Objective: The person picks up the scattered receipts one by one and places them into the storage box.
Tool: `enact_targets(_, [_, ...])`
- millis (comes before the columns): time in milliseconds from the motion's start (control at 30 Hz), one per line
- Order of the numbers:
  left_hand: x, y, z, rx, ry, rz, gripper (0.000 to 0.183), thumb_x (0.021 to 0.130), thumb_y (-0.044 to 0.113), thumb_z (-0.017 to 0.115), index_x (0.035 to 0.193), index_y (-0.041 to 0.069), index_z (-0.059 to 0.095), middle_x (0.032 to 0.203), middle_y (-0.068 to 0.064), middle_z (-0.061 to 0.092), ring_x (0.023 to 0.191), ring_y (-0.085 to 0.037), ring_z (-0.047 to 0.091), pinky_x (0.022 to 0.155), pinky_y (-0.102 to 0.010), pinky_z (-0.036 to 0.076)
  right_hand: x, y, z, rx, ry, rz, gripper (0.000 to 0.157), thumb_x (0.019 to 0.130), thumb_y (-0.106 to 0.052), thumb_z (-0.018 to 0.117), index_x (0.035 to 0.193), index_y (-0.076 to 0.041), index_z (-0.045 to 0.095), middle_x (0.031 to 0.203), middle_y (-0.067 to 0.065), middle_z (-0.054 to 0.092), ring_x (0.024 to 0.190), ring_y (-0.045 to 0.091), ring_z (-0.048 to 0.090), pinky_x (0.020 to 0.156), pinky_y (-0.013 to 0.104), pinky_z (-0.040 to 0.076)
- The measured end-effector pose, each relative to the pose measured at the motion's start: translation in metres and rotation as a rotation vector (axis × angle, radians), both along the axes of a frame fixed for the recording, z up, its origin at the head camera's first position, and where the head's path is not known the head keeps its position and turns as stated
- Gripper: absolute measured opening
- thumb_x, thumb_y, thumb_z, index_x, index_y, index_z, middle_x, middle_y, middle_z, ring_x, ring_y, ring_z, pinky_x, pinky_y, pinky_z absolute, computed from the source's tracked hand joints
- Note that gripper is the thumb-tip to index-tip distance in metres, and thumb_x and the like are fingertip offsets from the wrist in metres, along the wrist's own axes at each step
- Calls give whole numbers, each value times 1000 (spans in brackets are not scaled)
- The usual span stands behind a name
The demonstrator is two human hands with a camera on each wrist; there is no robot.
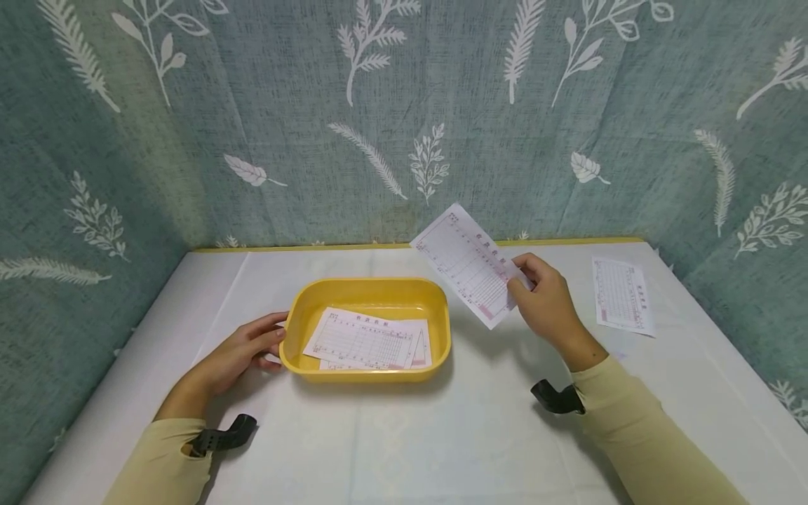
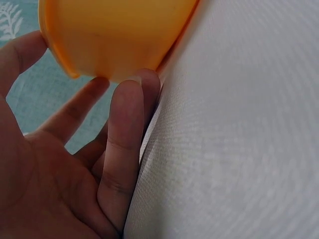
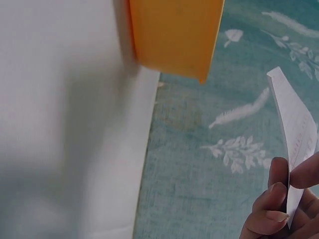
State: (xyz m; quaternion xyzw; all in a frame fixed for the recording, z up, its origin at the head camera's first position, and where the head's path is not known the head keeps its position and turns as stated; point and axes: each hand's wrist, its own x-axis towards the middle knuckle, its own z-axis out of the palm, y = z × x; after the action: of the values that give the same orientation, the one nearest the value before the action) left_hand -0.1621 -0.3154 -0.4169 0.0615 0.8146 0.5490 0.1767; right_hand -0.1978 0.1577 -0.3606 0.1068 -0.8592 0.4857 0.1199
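Note:
My right hand [image 1: 550, 300] pinches a printed paper slip [image 1: 467, 263] at its lower right corner, thumb on one face and fingers behind. The slip is held up in the air beside the yellow plastic basin [image 1: 366, 375], tilted, with its far corner pointing up. In the right wrist view the slip [image 3: 291, 114] shows nearly edge-on. At the basin's left end, my left hand [image 1: 243, 351] touches the wall with loosely extended fingertips. The left wrist view has one fingertip at the basin rim [image 2: 57, 50] and others against the end wall. Inside the basin lie several similar slips [image 1: 360, 338], overlapping.
Another printed slip [image 1: 623, 296] lies flat at the right of the white-covered table [image 1: 391, 442]. Patterned green cloth [image 1: 303, 140] rises behind the table and at both sides. A yellow strip [image 1: 303, 247] runs along the back edge. Black wrist bands [image 1: 558, 398] sit over both sleeves.

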Motion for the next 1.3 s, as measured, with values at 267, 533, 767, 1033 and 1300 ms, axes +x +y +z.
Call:
enact_targets(267, [1, 0, 0, -10, -9, 5, 60, 105, 31, 49, 154, 1, 31, 109, -3, 64, 85, -10, 66, 73, -27, 60, 7, -10, 1, -33, -10, 44, 24, 94, -1, 47, 113, 2, 61, 114, 21, 70, 79, 25, 61, 53, 23, 46])
enact_targets(533, [1, 1, 2, -16, -9, 19, 61, 104, 32, 50, 154, 2, 32, 111, -7, 63, 85, -11, 65, 72, -27, 60, 9, -19, 2, -45, 8, 73, 23, 94, 1, 47, 113, 1, 61, 114, 20, 69, 78, 25, 60, 51, 22, 44])
enact_targets(767, [2, 2, 3, -23, -27, 22, 62, 104, 33, 50, 155, 3, 31, 113, -6, 61, 86, -10, 64, 74, -27, 61, 11, -29, 3, -49, -13, 97, 24, 94, 0, 48, 113, 0, 61, 116, 18, 70, 76, 25, 58, 49, 22, 40])
enact_targets(1033, [3, 1, 2, -27, -42, 31, 63, 103, 34, 50, 155, 4, 31, 118, -10, 59, 86, -9, 64, 74, -28, 61, 12, -44, 2, -68, -29, 140, 24, 93, -1, 50, 114, -2, 62, 115, 17, 70, 77, 24, 60, 52, 22, 44])
enact_targets(1300, [1, 1, 0, -4, -20, 29, 61, 104, 31, 50, 154, 2, 31, 118, -11, 59, 84, -9, 64, 73, -27, 61, 8, -57, 4, -87, -31, 165, 25, 92, -2, 51, 115, -4, 62, 116, 16, 71, 73, 22, 59, 48, 23, 38])
